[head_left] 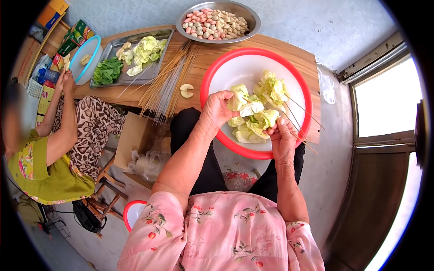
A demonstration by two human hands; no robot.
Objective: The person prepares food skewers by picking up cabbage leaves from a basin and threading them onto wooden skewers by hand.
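Note:
Over a white basin with a red rim, my left hand pinches a pale green cabbage leaf between thumb and fingers. My right hand is closed at the basin's near right side, around a thin bamboo skewer whose bare end sticks out past the rim. Cabbage leaves are bunched between the two hands; whether the skewer passes through them is hidden by my fingers. Farther back in the basin lies a bunch of skewered cabbage, its sticks pointing right.
A steel bowl of pink and tan pieces stands at the back. Left of the basin are loose skewers and a metal tray with greens and cabbage. A co-worker sits at left, hands raised by a blue-rimmed basin.

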